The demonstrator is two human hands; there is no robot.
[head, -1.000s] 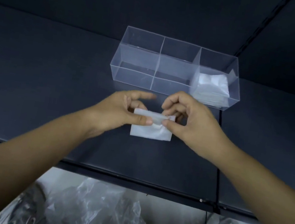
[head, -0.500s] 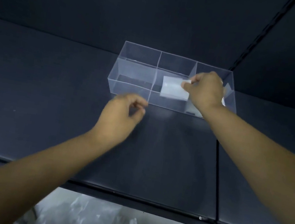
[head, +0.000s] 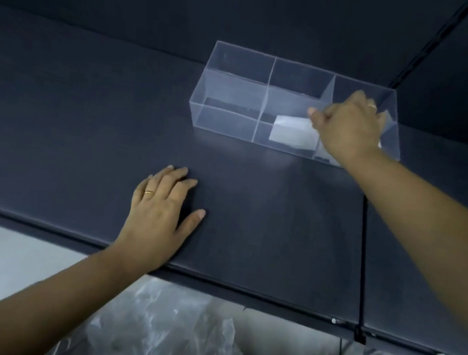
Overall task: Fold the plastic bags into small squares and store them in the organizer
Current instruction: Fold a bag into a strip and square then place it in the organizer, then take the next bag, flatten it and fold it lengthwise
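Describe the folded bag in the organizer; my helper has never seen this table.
On the dark table stands a clear organizer with three compartments. The folded bag is the white square inside the middle one, the only thing the right hand pinches.

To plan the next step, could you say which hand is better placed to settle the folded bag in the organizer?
Probably the right hand: its fingers pinch the folded bag inside the organizer, middle compartment; the left hand lies flat on the table.

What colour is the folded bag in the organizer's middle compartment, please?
White and slightly translucent: the folded bag shows best in the head view, through the clear organizer.
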